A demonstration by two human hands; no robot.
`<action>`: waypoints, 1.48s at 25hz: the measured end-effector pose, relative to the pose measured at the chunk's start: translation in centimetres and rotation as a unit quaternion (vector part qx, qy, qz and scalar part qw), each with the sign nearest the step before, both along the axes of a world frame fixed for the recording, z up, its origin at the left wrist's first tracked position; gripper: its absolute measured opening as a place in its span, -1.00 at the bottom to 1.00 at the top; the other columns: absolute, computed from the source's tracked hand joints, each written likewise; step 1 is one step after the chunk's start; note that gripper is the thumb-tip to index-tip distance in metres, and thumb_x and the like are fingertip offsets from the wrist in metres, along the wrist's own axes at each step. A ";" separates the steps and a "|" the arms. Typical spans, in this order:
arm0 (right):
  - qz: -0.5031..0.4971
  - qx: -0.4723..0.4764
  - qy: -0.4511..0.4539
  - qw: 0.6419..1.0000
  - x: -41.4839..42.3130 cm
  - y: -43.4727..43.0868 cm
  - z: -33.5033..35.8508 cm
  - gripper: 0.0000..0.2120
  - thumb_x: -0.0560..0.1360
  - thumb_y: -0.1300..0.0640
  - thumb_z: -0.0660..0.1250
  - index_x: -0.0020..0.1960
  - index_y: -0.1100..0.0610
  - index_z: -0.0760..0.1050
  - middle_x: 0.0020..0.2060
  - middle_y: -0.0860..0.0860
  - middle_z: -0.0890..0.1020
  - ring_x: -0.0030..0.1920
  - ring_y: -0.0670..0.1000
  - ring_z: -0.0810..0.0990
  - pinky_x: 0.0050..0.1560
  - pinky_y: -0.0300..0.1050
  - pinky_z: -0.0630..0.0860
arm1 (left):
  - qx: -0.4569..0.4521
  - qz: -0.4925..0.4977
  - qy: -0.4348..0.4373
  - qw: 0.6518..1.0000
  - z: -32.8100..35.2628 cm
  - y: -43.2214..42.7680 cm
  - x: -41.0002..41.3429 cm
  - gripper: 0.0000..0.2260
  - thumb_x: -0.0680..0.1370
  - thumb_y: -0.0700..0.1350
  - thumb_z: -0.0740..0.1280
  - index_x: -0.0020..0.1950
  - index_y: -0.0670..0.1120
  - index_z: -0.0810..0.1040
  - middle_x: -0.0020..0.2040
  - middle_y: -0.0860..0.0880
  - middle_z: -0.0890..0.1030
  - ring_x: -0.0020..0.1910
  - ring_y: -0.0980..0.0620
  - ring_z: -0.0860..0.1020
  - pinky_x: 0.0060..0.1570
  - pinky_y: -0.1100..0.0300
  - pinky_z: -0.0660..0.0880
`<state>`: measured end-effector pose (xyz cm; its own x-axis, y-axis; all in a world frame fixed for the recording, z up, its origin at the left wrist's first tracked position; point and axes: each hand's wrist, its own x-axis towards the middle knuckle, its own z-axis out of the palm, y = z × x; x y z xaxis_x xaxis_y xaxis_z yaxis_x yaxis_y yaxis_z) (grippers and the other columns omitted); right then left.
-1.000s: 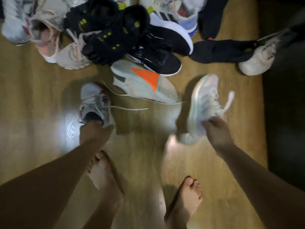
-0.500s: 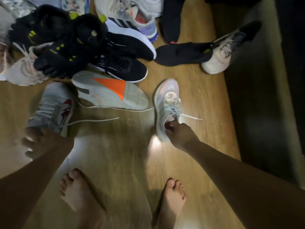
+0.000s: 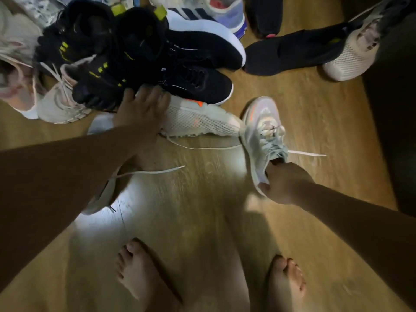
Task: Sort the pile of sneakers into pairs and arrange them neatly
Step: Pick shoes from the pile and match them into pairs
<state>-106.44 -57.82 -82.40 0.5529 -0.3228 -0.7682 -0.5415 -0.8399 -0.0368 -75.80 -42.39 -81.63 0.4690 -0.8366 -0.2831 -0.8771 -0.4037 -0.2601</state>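
A pile of sneakers lies on the wooden floor (image 3: 202, 210). My right hand (image 3: 283, 183) grips the heel of a pale iridescent sneaker (image 3: 261, 129), which rests on the floor with its toe pointing away. My left hand (image 3: 141, 106) lies with fingers spread on the heel end of a white mesh sneaker with orange marks (image 3: 198, 120), at the edge of the black sneakers with yellow tags (image 3: 101, 52). A grey sneaker (image 3: 105, 194) with loose white laces lies mostly hidden under my left forearm.
Black sneakers with white soles (image 3: 202, 64), beige sneakers (image 3: 58, 104) and a white-and-blue one (image 3: 216, 10) fill the pile. Black shoes (image 3: 288, 52) and a beige mesh sneaker (image 3: 351, 57) lie to the right. Dark furniture (image 3: 394, 109) borders the right side. My bare feet (image 3: 144, 273) stand below.
My left hand has let go of the grey sneaker and reached forward onto the white mesh sneaker, which has turned off its sole-up position. My right hand keeps hold of the pale sneaker.
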 end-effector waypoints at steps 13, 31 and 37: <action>0.047 0.124 -0.080 0.988 -0.5 -4.6 0.6 -0.62 0.55 -0.26 0.19 -0.29 -0.02 0.28 -0.34 -0.10 0.41 -0.34 -0.13 0.39 -0.26 -0.22 0.38 | -0.173 0.176 0.491 0.836 -2.3 -4.2 -2.7 -0.83 0.53 -0.17 0.22 -0.10 -0.08 0.62 -0.22 -0.04 0.68 -0.20 0.04 0.63 -0.19 0.08 0.58; -0.402 0.218 -0.521 0.720 -3.8 -6.1 5.6 -0.47 0.38 -0.30 0.35 0.30 -0.16 0.45 0.13 -0.24 0.59 0.12 -0.15 0.58 -0.01 -0.14 0.58 | -0.290 0.332 0.538 0.719 5.3 -11.8 -16.0 -0.86 0.52 -0.03 0.34 -0.10 -0.04 0.66 -0.27 -0.01 0.68 -0.31 0.06 0.63 -0.33 0.16 0.56; -0.452 0.038 -0.418 0.787 -4.6 -13.0 3.2 -0.39 0.42 0.43 0.31 0.20 -0.24 0.45 0.01 -0.35 0.56 0.05 -0.20 0.54 -0.01 -0.35 0.43 | -0.127 0.081 0.439 0.886 1.4 -14.7 -22.0 -0.45 0.41 0.29 0.19 0.38 0.16 0.35 0.35 0.11 0.47 0.38 0.01 0.38 0.37 -0.03 0.30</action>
<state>-111.07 -70.78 -79.20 0.4459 -0.8454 -0.2940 -0.6759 -0.1027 -0.7298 -97.75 -57.07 -80.23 0.2811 -0.8674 -0.4106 -0.6220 -0.4905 0.6104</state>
